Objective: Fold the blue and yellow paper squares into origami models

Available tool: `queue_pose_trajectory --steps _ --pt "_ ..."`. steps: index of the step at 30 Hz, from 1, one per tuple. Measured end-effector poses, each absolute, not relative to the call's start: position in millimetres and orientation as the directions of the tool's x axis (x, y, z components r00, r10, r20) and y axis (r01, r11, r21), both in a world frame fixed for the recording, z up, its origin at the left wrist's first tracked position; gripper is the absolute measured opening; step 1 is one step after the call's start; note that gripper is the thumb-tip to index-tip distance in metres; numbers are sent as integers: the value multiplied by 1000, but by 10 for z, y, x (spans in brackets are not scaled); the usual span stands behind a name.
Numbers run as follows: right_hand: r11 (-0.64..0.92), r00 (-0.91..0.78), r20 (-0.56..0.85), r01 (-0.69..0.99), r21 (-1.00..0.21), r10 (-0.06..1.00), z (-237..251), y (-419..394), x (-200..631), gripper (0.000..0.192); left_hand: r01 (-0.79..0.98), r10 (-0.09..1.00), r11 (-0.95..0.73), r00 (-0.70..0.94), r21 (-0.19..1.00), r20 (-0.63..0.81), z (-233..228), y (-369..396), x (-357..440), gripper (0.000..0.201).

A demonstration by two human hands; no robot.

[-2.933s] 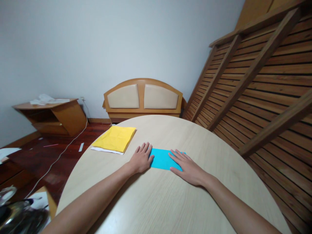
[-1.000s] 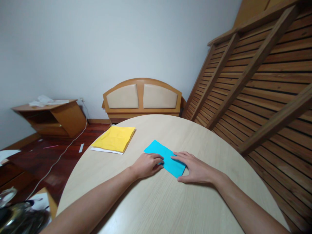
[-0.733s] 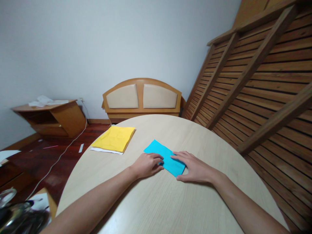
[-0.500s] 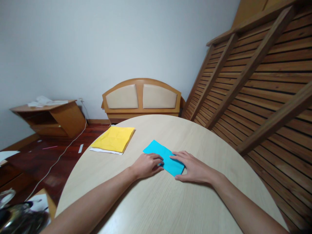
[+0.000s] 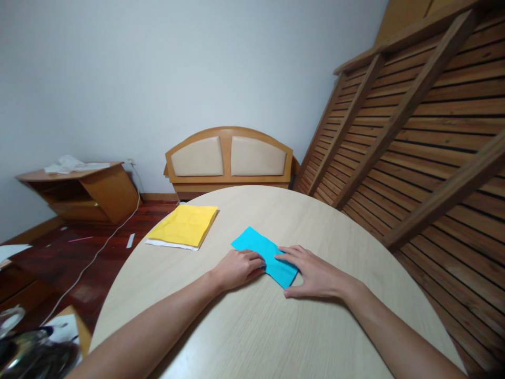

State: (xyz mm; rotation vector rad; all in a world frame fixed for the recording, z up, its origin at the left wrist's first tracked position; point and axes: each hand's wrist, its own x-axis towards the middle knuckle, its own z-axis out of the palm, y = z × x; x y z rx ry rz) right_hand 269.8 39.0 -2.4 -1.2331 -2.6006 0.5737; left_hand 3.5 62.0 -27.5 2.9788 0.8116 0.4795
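A sheet of bright blue paper (image 5: 272, 251), folded into a rectangle, lies slantwise on the round table. My left hand (image 5: 243, 268) is closed at its near long edge, fingers curled together over the paper and hiding part of that edge. The paper looks slightly bent beside those fingertips. On the right end, my right hand (image 5: 311, 271) rests with its fingers spread. Its index fingertip touches the paper's upper face, while the thumb lies on the table just off the near right corner.
The pale wood-grain table (image 5: 252, 337) fills the foreground. Yellow paper sheets (image 5: 185, 225) lie over a white one at its left. Behind stand a headboard (image 5: 227, 152) and a low cabinet (image 5: 106, 192). A slatted wooden frame (image 5: 414, 142) leans at the right.
My left fingers have drawn closer together at the paper's near edge. The paper's near right corner and my right thumb have shifted slightly toward me.
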Motion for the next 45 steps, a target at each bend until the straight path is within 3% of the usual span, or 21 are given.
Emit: queue_pose_trajectory --steps 7,15,26,28,34,45 --pt "556 -620 9 698 -451 785 -25 406 2737 87 498 505 -861 813 103 290 -296 632 29 23" --pt "647 -670 76 671 -363 738 -76 470 2736 36 530 536 -843 807 94 247 -291 629 26 16" --pt "764 -767 157 549 -340 622 69 374 2598 22 512 524 -851 809 119 266 -269 618 13 16" --pt "747 -757 147 559 -359 637 61 356 2595 28 510 526 -850 809 133 264 -280 625 8 16" --pt "661 -706 73 616 -428 705 8 366 2676 69 546 577 -817 775 188 257 -297 629 3 16" --pt "610 -681 62 607 -510 730 -26 457 2762 79 545 621 -781 726 304 295 -312 646 -4 18"
